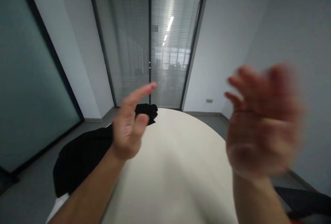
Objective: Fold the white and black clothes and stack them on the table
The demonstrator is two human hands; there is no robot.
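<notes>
My left hand point(129, 127) is raised over the left side of a white round-edged table point(176, 158). Its thumb and index finger are apart, and it holds nothing. Higher and nearer the camera on the right is my right hand point(261, 124), smeared by motion. Its palm shows, its fingers are partly curled and apart, and nothing is in it. Behind my left hand, a black bundle point(152, 110) lies at the table's far edge. The two hands are well apart and touch nothing.
Black cloth point(80, 155) hangs over the left side of the table. Beyond the far edge stand glass panels with blinds point(170, 72). A frosted glass panel point(33, 79) is at the left, and a dark object point(302, 198) shows at the lower right.
</notes>
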